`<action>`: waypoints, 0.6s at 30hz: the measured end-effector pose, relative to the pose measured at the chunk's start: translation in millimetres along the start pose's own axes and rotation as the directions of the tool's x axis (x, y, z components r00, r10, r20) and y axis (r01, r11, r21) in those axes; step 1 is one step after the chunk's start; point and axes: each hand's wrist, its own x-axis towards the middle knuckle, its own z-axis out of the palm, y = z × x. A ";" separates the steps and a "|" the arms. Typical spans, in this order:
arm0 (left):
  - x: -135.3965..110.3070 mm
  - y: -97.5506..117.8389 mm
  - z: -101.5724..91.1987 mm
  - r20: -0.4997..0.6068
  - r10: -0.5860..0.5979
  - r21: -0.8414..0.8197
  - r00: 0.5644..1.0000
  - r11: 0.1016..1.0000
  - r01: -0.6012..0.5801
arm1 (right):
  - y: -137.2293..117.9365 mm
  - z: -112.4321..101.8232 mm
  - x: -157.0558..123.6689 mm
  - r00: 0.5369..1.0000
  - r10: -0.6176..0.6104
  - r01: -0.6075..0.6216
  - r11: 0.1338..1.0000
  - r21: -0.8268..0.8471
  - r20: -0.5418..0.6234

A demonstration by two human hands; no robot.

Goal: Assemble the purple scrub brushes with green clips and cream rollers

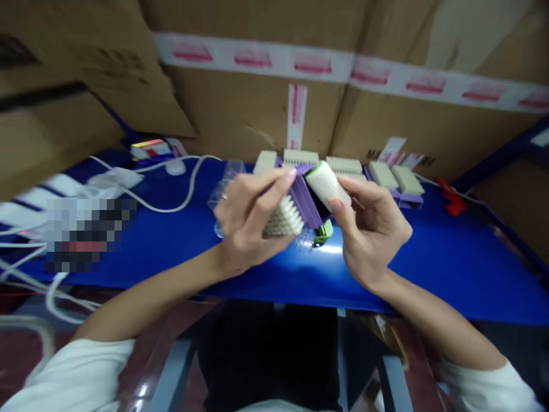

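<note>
Head view. My left hand (246, 223) is closed on a purple brush (306, 200). Its fingers (270, 183) curl over the top edge, and the thumb sits underneath by the cream bristles, so the grip is firm with no gap. My right hand (371, 229) holds a ribbed roller (326, 183), cream with a green rim. It is pinched between thumb and forefinger, with the other fingers loosely bent behind. The roller lies against the back of the brush, touching it.

Both items are held above the middle of the blue desk (450, 263). A green piece (325, 232) shows just under the brush; I cannot tell whether it is attached or lying on the desk.

At the desk's far edge a row of brushes (388, 174) stands against cardboard boxes (240, 109). White cables (189, 189) lie to the left, and a red object (450, 200) lies to the right.
</note>
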 end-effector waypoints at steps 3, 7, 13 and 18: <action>16.8 19.4 5.8 -0.246 0.108 0.162 0.963 0.984 -0.069 | -15.4 11.1 14.3 0.998 -0.054 0.055 0.998 0.014 -0.045; 14.4 65.8 15.8 -0.397 -0.028 0.177 0.917 0.978 0.107 | -38.3 7.3 6.9 0.992 -0.101 0.098 0.994 0.045 0.074; -49.2 127.4 19.3 -0.360 -0.292 -0.062 0.886 0.955 0.289 | -44.2 -34.0 -23.4 0.905 -0.171 0.199 0.979 -0.032 0.389; -43.1 100.1 -12.4 -0.046 -0.183 -0.133 0.982 0.975 0.176 | -26.3 -44.4 -11.7 0.779 -0.210 0.235 0.971 0.035 0.591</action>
